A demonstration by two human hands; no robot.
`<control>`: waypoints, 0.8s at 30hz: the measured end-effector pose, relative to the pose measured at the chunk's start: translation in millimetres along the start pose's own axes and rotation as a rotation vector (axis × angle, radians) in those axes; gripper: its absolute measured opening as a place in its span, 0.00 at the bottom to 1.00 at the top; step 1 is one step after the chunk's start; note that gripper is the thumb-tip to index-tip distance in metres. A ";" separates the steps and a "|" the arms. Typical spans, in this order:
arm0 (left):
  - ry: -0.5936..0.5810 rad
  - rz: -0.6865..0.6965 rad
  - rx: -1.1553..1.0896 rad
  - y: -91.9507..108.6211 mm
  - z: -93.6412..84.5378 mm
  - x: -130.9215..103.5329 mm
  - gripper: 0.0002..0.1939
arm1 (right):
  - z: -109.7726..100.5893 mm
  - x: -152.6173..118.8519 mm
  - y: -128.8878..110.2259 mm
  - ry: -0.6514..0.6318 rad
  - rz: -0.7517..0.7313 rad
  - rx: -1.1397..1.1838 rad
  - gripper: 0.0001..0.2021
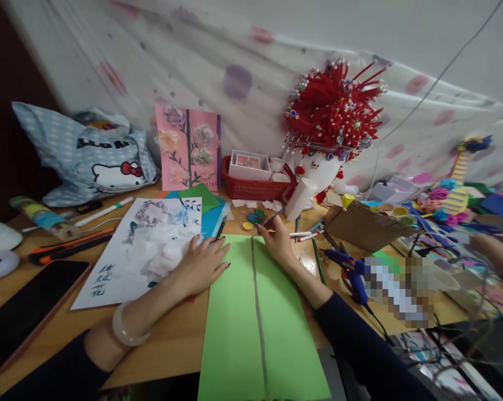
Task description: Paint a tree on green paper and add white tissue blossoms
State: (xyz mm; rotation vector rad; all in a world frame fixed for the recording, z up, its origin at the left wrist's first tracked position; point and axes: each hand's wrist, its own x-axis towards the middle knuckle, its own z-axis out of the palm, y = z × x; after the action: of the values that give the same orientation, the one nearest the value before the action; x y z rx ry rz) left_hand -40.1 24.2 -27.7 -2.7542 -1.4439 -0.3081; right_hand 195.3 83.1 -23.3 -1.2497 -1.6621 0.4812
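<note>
A light green sheet of paper (230, 334) lies in front of me, over the table's near edge, with a dark grey stripe (257, 312) running lengthwise down it. My left hand (205, 262) rests flat, fingers spread, across the sheet's upper left edge and the white paper beside it. At the sheet's top, my right hand (279, 240) pinches a thin dark paintbrush (275, 216), whose lower end is near the stripe's upper end. Just beyond are small yellow, green and blue paint pots (248, 225). A dark pen (220, 227) lies by my left fingertips.
Left are a white flower picture (121, 250), a phone (29, 306) and an orange-black cutter (71, 245). A red basket (255, 188) and red beaded headdress (335, 111) stand behind. Right are a blue glue gun (347, 264), cables and a cardboard box (360, 225). Another person's hand (496, 253) shows far right.
</note>
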 end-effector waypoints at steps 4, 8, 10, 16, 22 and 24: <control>0.015 0.001 -0.002 -0.2 0.1 -0.2 0.21 | -0.8 -0.2 -2.3 0.006 -0.006 -0.012 0.09; 0.005 0.003 -0.006 -1.2 1.1 -0.2 0.21 | -1.5 -1.2 -7.0 0.003 -0.006 -0.013 0.09; 0.004 0.006 -0.004 -1.6 1.9 -0.1 0.21 | -1.0 -0.9 -7.6 0.029 -0.006 -0.007 0.09; -0.020 0.007 0.009 -0.9 -0.6 0.3 0.21 | -1.8 -1.6 -8.3 -0.001 0.001 -0.012 0.09; -0.019 0.005 0.010 -2.0 -0.1 -0.2 0.21 | -7.2 -8.1 -17.3 -0.024 0.022 0.002 0.10; -0.016 0.009 0.014 -2.4 0.7 -0.4 0.21 | -6.3 -9.4 -17.5 -0.036 0.012 -0.012 0.11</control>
State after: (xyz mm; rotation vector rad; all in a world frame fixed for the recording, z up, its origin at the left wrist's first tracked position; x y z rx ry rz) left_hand -42.2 25.4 -28.7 -2.7577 -1.4314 -0.2749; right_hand 191.9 66.4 -11.3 -1.2677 -1.6906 0.5041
